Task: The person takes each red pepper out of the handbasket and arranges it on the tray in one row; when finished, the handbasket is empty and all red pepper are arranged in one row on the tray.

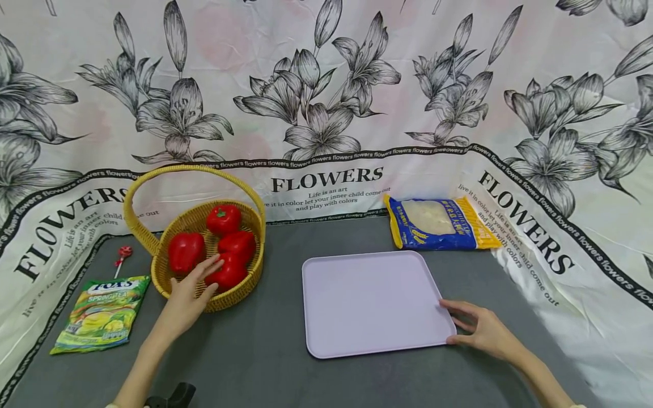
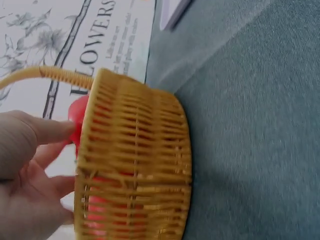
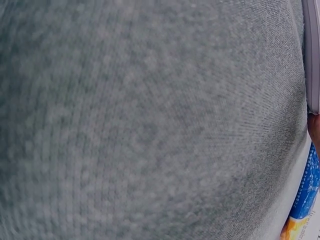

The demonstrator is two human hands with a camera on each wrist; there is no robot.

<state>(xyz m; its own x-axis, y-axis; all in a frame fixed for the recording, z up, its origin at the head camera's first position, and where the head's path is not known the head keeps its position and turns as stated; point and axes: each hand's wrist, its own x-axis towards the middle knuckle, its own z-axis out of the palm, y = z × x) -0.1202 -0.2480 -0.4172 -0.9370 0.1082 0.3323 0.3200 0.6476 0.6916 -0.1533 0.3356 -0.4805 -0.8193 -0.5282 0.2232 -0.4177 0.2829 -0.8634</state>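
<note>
A yellow wicker basket [image 1: 234, 297] with a tall handle stands on the left, holding a red bell pepper [image 1: 186, 253], a red tomato [image 1: 224, 219] with a green top and other red vegetables. My left hand [image 1: 191, 297] reaches over its near rim. Thumb and fingers pinch a glossy red vegetable [image 1: 232, 276]; tomato or pepper, I cannot tell. In the left wrist view, the basket wall hides most of that vegetable [image 2: 77, 114]. My right hand [image 1: 484, 331] grips the lilac rectangular tray [image 1: 377, 306] by its near right corner, which the right wrist view barely catches.
A green candy bag [image 1: 102, 317] lies left of the basket, with a red lollipop [image 1: 122, 255] above it. Behind the tray is a blue and yellow food packet [image 1: 439, 224]. Floral cloth [image 1: 326, 113] borders the grey tabletop [image 1: 275, 351]. A black object [image 1: 176, 395] shows at the near edge.
</note>
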